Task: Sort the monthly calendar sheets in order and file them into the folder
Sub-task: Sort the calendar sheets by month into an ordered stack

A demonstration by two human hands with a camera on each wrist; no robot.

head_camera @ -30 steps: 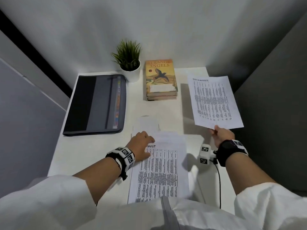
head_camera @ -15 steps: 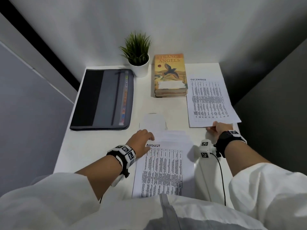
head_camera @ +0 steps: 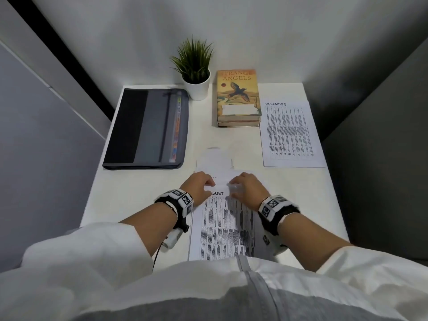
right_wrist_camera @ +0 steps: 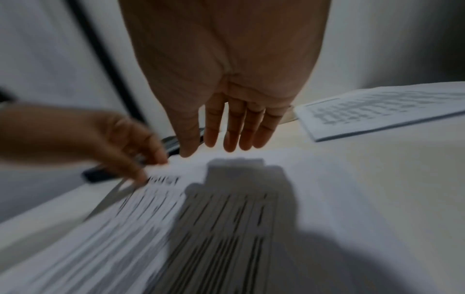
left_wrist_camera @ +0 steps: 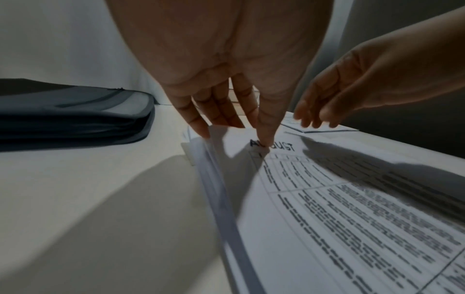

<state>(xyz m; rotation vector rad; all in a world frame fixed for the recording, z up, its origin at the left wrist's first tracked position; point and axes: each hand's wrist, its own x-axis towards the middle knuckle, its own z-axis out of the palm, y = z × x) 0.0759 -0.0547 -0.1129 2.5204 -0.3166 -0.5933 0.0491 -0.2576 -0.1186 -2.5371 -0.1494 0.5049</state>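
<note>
The calendar sheets (head_camera: 222,228) lie as a stack at the near middle of your white desk (head_camera: 139,198), the AUGUST sheet on top.

Head view: your left hand (head_camera: 200,185) rests on the stack's far left corner, covering the first letters of the heading. Your right hand (head_camera: 246,186) sits at the far edge just right of the heading, and the paper there is slightly raised. The DECEMBER sheet (head_camera: 289,133) lies flat and alone on the right side of the desk, just beside the stacked books (head_camera: 238,98). The dark folder (head_camera: 148,128) lies closed at the left, well apart from the stack; a potted plant (head_camera: 195,68) stands between folder and books.

Left wrist view: your left thumb presses the AUGUST heading (left_wrist_camera: 274,146), while your fingers (left_wrist_camera: 201,123) reach down over the far left corner, where sheet edges are fanned apart. The fingers are nearly straight; whether they pinch a sheet cannot be told. The folder (left_wrist_camera: 75,115) lies at left.

Right wrist view (blurred): your right hand (right_wrist_camera: 226,99) is spread with straight fingers (right_wrist_camera: 236,131), tips at the far edge of the stack (right_wrist_camera: 226,228), holding nothing. The DECEMBER sheet (right_wrist_camera: 377,111) lies at upper right.
</note>
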